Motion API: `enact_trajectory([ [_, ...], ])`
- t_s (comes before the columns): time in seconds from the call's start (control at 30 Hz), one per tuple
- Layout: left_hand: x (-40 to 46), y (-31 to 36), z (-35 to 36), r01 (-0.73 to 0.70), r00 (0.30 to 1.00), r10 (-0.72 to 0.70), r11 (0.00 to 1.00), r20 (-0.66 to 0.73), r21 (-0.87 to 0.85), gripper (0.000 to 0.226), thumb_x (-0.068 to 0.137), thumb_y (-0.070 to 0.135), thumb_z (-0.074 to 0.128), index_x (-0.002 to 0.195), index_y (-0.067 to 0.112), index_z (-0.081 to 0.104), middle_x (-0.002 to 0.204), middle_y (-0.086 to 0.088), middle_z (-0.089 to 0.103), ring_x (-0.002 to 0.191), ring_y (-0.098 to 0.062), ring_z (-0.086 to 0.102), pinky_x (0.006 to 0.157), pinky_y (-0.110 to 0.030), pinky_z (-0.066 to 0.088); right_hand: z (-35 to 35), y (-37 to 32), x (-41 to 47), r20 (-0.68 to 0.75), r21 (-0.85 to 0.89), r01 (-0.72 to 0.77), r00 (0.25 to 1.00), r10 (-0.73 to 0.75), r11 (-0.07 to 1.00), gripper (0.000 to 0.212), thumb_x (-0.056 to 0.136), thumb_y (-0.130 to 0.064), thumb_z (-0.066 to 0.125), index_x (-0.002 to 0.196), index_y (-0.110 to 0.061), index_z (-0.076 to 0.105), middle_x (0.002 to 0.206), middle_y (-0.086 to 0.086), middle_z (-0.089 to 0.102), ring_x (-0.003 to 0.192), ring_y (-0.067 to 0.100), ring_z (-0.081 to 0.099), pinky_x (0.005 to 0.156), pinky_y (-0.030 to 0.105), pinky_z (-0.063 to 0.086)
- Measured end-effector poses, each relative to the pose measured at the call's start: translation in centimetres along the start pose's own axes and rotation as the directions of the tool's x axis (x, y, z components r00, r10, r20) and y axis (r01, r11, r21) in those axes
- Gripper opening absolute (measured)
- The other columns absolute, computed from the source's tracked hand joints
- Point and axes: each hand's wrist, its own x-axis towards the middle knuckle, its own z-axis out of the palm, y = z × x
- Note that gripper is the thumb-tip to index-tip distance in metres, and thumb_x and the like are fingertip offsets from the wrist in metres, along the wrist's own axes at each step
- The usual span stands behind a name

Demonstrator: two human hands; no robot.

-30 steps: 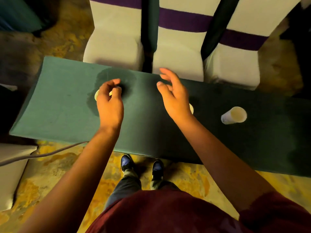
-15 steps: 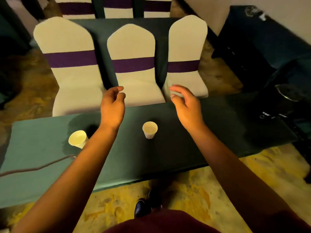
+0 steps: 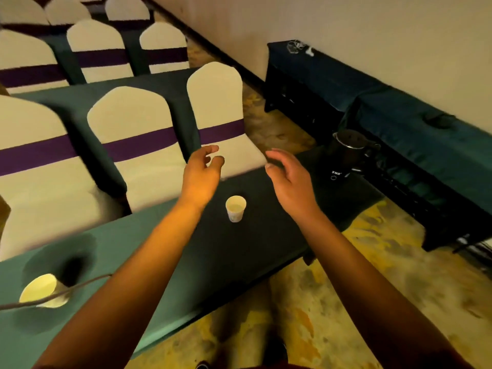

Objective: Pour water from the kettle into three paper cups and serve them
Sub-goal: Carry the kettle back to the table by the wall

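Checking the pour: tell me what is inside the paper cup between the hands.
The paper cup stands upright on the green table. A pale surface shows low inside, likely water. How deep it is cannot be seen, because the cup wall hides it.

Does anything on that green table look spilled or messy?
Yes. A dark wet-looking patch stains the tablecloth around the paper cup at the left. The middle cup stands upright on unstained cloth.
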Motion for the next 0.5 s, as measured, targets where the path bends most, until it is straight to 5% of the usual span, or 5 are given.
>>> enact_trajectory([
  [0.13,0.5,2.5,6.7,-0.080,0.996,0.078,0.996,-0.049,-0.039,0.029,0.099,0.018,0.052,0.125,0.020,0.064,0.130,0.002,0.063,0.114,-0.008,0.056,0.083,-0.007,0.039,-5.3,3.6,1.6,-0.018,-0.008,-0.017,1.000,0.017,1.000,0.034,0.101,-0.021,0.056,0.135,-0.014,0.061,0.142,-0.001,0.056,0.123,0.003,0.051,0.088,-0.002,0.035],
  [0.33,2.5,3.8,16.6,-0.087,0.996,0.086,0.996,0.026,0.010,0.030,0.098,0.022,0.055,0.127,0.022,0.063,0.132,0.002,0.061,0.119,-0.012,0.057,0.093,-0.022,0.042,-13.6,9.3,3.2,-0.071,0.021,-0.089,0.993,0.090,0.996,0.037,0.102,-0.026,0.056,0.138,-0.018,0.059,0.145,-0.006,0.054,0.128,0.006,0.052,0.106,0.024,0.042],
  [0.5,3.5,4.5,24.8,-0.045,0.994,0.051,0.997,0.096,-0.058,0.029,0.101,0.021,0.050,0.125,0.014,0.065,0.124,-0.003,0.064,0.107,-0.011,0.058,0.088,-0.009,0.042,-17.9,13.9,4.5,-0.131,0.017,-0.166,0.977,0.166,0.986,0.038,0.101,-0.029,0.058,0.138,-0.022,0.059,0.142,-0.005,0.057,0.123,0.015,0.059,0.098,0.022,0.044],
])
